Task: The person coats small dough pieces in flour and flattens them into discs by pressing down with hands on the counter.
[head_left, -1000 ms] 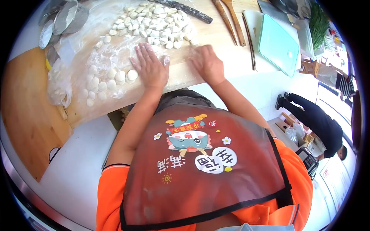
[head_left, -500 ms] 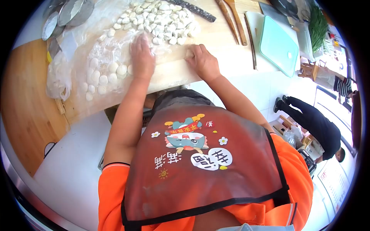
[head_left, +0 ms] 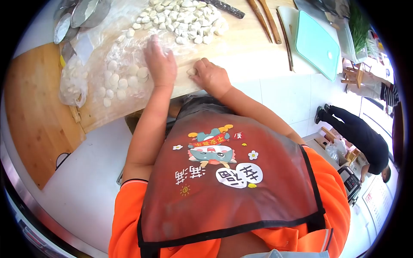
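Note:
My left hand [head_left: 161, 66] is over the floured board [head_left: 241, 56], fingers stretched out and slightly blurred, just right of several flat round dough pieces [head_left: 122, 83]. Nothing shows in its grip. To its right, my right hand [head_left: 211, 78] is closed, with fingertips and thumb around a small pale dough piece [head_left: 191, 72] near the board's front edge. Beyond both hands lies a heap of small floured dough lumps [head_left: 189, 21].
Metal bowls [head_left: 90, 13] and a plastic bag [head_left: 73, 84] are on the left. At the right lie a dark rod [head_left: 223, 7], wooden tools [head_left: 270, 21], thin sticks [head_left: 285, 38] and a mint-green lid [head_left: 317, 45]. A person in black [head_left: 359, 133] bends over farther right.
My right hand has moved left and nearer the board's front edge, closing on a dough piece. My left hand has lifted from lying spread on the board and shifted slightly left.

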{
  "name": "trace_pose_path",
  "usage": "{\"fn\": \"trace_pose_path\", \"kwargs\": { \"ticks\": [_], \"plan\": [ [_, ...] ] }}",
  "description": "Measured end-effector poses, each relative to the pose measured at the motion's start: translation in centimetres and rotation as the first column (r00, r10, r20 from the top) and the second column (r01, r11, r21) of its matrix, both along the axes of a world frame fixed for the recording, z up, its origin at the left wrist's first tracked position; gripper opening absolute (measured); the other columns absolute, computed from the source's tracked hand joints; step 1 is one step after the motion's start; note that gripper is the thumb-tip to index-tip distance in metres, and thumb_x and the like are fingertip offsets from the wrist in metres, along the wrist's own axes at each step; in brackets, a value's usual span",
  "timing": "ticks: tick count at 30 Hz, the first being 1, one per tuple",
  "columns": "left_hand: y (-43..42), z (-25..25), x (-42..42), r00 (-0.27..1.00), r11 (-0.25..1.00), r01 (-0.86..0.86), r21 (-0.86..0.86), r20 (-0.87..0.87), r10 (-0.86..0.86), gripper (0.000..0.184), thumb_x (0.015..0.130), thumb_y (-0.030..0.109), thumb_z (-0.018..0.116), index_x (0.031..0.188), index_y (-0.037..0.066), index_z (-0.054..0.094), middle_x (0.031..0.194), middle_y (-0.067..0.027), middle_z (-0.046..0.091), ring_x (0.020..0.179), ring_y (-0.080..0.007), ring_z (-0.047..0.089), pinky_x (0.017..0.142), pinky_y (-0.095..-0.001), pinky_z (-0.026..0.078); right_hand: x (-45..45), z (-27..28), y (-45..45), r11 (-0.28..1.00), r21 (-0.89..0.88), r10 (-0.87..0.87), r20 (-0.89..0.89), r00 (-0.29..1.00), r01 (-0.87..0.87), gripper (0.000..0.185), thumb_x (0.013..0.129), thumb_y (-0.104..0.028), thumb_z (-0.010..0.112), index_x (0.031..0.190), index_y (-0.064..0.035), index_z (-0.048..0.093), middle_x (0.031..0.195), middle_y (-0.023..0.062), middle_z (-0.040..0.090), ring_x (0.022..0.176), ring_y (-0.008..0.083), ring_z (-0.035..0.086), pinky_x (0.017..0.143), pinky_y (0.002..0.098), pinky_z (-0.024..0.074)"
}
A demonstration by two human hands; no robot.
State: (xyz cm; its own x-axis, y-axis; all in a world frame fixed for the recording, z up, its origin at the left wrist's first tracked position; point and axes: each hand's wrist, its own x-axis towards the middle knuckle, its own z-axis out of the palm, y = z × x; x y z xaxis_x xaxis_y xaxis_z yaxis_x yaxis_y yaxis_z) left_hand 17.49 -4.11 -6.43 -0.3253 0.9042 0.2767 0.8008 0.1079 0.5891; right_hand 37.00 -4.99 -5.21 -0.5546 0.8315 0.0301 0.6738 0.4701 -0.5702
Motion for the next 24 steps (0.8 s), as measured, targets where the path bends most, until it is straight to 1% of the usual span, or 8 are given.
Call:
{"fn": "trace_pose_path", "kwargs": {
  "ticks": [1, 5, 8, 13, 14, 16, 19, 24],
  "plan": [
    [0.1, -0.4, 1.3, 0.999, 1.000, 0.003, 0.015, -0.040, -0.003, 0.072, 0.093, 0.021, 0.066, 0.154, -0.005, 0.037, 0.159, -0.0280, 0.039, 0.152, -0.0443, 0.031, 0.125, -0.0609, 0.019, 0.1, 0.6, 0.1, 1.000, -0.022, -0.005, 0.001, 1.000, 0.005, 0.037, 0.087, -0.029, 0.077, 0.111, -0.0092, 0.057, 0.104, 0.0123, 0.064, 0.090, 0.0327, 0.070, 0.071, 0.0456, 0.0576],
    [-0.1, -1.8, 6.9, 0.986, 0.951, -0.082, -0.298, -0.162, 0.034, 0.088, 0.100, 0.044, 0.056, 0.158, -0.013, 0.023, 0.167, -0.0315, 0.024, 0.160, -0.0436, 0.011, 0.127, -0.0615, 0.004, 2.4, 2.8, -0.4, 0.994, -0.099, -0.039, -0.011, 0.999, 0.037, 0.036, 0.089, -0.025, 0.076, 0.116, -0.0092, 0.059, 0.106, 0.0128, 0.065, 0.089, 0.0354, 0.070, 0.073, 0.0463, 0.0578],
    [-0.7, -1.6, 7.9, 0.952, 0.940, -0.090, -0.330, -0.305, -0.016, 0.090, 0.100, 0.048, 0.056, 0.159, -0.012, 0.024, 0.168, -0.0312, 0.022, 0.160, -0.0431, 0.009, 0.127, -0.0621, 0.002, 6.5, 2.6, 0.0, 0.989, -0.099, -0.115, -0.033, 0.993, 0.111, 0.033, 0.092, -0.018, 0.074, 0.121, -0.0098, 0.060, 0.106, 0.0133, 0.067, 0.088, 0.0361, 0.070, 0.074, 0.0459, 0.0578],
    [1.2, -0.6, 8.1, 0.927, 0.897, -0.149, -0.416, -0.375, -0.020, 0.095, 0.102, 0.063, 0.042, 0.162, -0.007, 0.020, 0.171, -0.0285, 0.015, 0.162, -0.0399, 0.004, 0.126, -0.0659, -0.004, 10.5, 2.3, 0.9, 0.983, -0.044, -0.180, -0.062, 0.982, 0.177, 0.025, 0.095, -0.013, 0.070, 0.119, -0.0103, 0.063, 0.098, 0.0139, 0.065, 0.083, 0.0349, 0.069, 0.071, 0.0448, 0.0558],
    [1.3, -0.9, 8.0, 0.918, 0.914, -0.161, -0.373, -0.397, -0.001, 0.096, 0.102, 0.064, 0.040, 0.162, -0.008, 0.020, 0.171, -0.0286, 0.016, 0.162, -0.0396, 0.005, 0.126, -0.0660, -0.002, 10.7, 2.6, 1.2, 0.982, -0.057, -0.184, -0.048, 0.982, 0.181, 0.024, 0.095, -0.012, 0.069, 0.119, -0.0104, 0.064, 0.097, 0.0135, 0.065, 0.082, 0.0345, 0.068, 0.071, 0.0444, 0.0553],
    [1.4, -0.1, 8.1, 0.925, 0.898, -0.171, -0.405, -0.381, 0.005, 0.096, 0.100, 0.064, 0.045, 0.163, -0.005, 0.023, 0.172, -0.0255, 0.018, 0.162, -0.0379, 0.007, 0.125, -0.0678, -0.001, 10.6, 3.5, 1.5, 0.990, -0.057, -0.131, -0.053, 0.990, 0.128, 0.023, 0.096, -0.013, 0.067, 0.119, -0.0107, 0.063, 0.098, 0.0134, 0.065, 0.084, 0.0350, 0.069, 0.071, 0.0453, 0.0553],
    [-0.1, 0.3, 6.4, 0.905, 0.945, -0.038, -0.325, -0.413, -0.105, 0.091, 0.099, 0.061, 0.051, 0.162, 0.000, 0.030, 0.171, -0.0208, 0.025, 0.161, -0.0360, 0.011, 0.124, -0.0703, 0.002, 9.7, 4.0, 2.4, 0.997, -0.023, -0.078, -0.090, 0.993, 0.077, 0.022, 0.096, -0.012, 0.067, 0.118, -0.0108, 0.064, 0.097, 0.0127, 0.065, 0.084, 0.0345, 0.069, 0.071, 0.0449, 0.0550],
    [-3.4, 1.4, -2.0, 0.831, 0.925, -0.051, -0.376, -0.530, -0.169, 0.072, 0.099, 0.052, 0.056, 0.157, 0.011, 0.045, 0.167, -0.0152, 0.034, 0.160, -0.0333, 0.018, 0.123, -0.0727, 0.009, 6.8, 4.0, 3.0, 1.000, 0.014, -0.010, -0.069, 0.998, 0.011, 0.022, 0.094, -0.009, 0.068, 0.116, -0.0103, 0.065, 0.096, 0.0121, 0.064, 0.082, 0.0331, 0.068, 0.070, 0.0443, 0.0547]
  ]
}}
